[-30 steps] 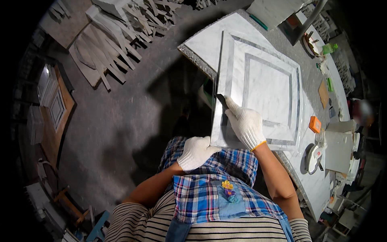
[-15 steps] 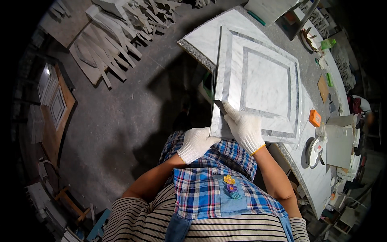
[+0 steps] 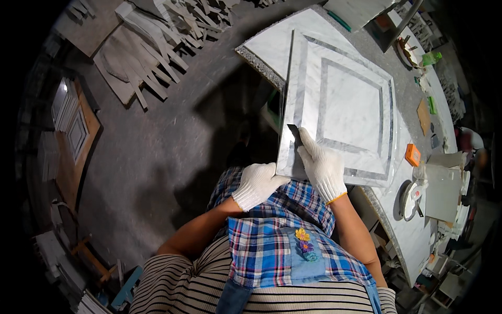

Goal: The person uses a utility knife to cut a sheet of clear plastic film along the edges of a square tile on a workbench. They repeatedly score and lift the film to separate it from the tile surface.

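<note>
A white marble panel with grey inlaid border bands lies tilted across the table edge, its near left corner reaching toward my apron. My left hand, in a white knit glove, is closed on that corner, thumb on top and fingers hidden underneath. Also gloved, my right hand rests over the panel's near left part. Its fingers are closed round a thin dark flat blade, which lies against the panel's face by the left edge. Most of the blade's length is hidden by the hand.
Beneath the panel is a stone-topped table with a rough edge. On it are an orange box, a round white dish and a brown piece. Stone strips lie far left; framed panels stand at left. A person is at far right.
My right hand and the blade have shifted slightly right and toward the far side along the panel's left border. The whole view has moved a little; my left hand keeps its hold.
</note>
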`<state>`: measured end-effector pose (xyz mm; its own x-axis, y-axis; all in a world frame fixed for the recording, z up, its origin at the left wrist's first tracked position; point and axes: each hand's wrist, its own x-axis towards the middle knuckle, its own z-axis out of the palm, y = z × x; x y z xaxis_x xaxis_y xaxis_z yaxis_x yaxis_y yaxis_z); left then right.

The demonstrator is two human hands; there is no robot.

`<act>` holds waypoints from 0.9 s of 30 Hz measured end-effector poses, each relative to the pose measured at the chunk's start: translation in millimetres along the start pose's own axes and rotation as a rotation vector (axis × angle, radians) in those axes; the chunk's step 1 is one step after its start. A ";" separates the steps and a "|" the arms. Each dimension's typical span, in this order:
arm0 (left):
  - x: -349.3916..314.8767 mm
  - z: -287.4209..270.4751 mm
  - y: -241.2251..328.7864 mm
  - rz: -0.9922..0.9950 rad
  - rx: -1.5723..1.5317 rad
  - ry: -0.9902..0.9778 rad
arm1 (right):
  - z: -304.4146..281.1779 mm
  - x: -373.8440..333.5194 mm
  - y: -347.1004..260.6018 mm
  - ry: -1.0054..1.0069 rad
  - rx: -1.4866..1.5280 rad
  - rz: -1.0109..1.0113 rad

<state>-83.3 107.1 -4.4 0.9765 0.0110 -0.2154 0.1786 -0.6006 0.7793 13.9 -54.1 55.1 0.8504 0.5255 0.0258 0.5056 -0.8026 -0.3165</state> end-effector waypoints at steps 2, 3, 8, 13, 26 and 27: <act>0.6 -0.8 -0.1 -0.013 0.040 -0.026 | -3.3 0.2 -0.3 -0.044 -0.018 -0.020; 1.0 -0.7 -0.1 -0.003 0.020 -0.015 | -4.9 0.6 -0.2 -0.052 -0.028 -0.043; 0.2 1.0 -0.6 -0.034 0.002 -0.021 | -8.0 -1.8 -1.2 -0.129 -0.071 -0.097; -0.9 5.2 -1.1 -0.032 -0.112 0.023 | -6.2 -7.3 -2.5 -0.067 -0.086 -0.179; -0.7 5.3 -2.4 -0.022 -0.028 0.034 | -13.4 -17.0 -9.9 -0.139 -0.102 -0.197; -0.7 6.2 -2.9 -0.017 -0.057 0.043 | -14.6 -19.1 -10.6 -0.154 -0.109 -0.190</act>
<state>-85.3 103.8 -10.2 0.9773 0.0556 -0.2045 0.2006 -0.5539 0.8081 -5.6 -59.7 71.8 0.7107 0.6998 -0.0719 0.6739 -0.7066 -0.2157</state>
